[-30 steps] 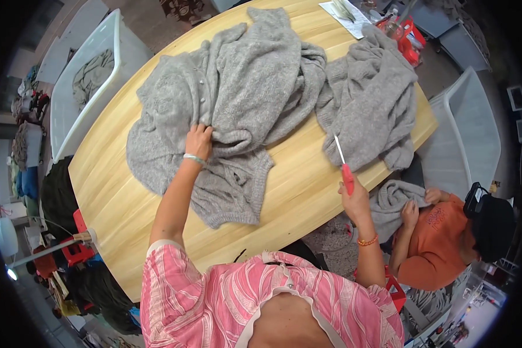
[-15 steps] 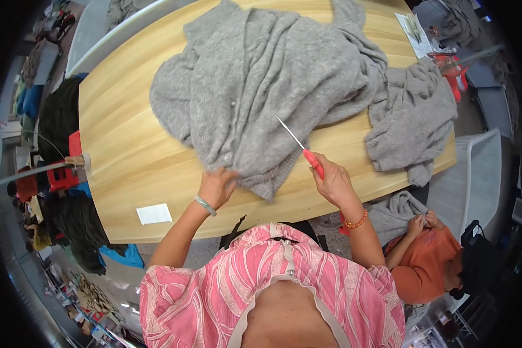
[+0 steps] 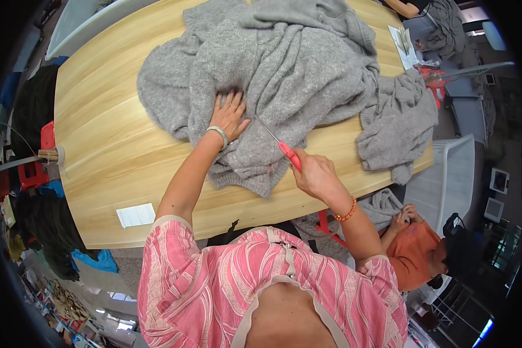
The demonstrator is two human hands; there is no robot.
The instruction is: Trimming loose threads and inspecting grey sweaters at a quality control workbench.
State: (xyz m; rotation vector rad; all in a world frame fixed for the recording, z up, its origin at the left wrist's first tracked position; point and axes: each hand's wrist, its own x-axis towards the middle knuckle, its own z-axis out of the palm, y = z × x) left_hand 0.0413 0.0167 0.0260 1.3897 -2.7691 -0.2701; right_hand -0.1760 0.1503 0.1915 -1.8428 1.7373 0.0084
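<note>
A heap of grey knitted garment point(image 3: 307, 75) lies rumpled across the wooden table in front of me. My left hand point(image 3: 231, 114) rests flat on the knit with its fingers stretched out, holding nothing. In my right hand point(image 3: 314, 174) is a red-handled tool point(image 3: 286, 152) with a thin metal shaft, gripped by the handle. Its shaft points up and left, and the tip is over or against the grey fabric beside my left hand; whether it touches I cannot tell.
Another grey knitted piece point(image 3: 397, 124) lies at the table's right edge. A white paper slip point(image 3: 136, 216) is near the front left of the wooden table point(image 3: 98, 151). To the right, a person in orange point(image 3: 410, 255) handles grey knit beside a white bin point(image 3: 461, 174).
My left hand has moved forward from the garment's near edge onto its middle. The tool in my right hand has shifted slightly left, and its tip now lies nearer my left hand.
</note>
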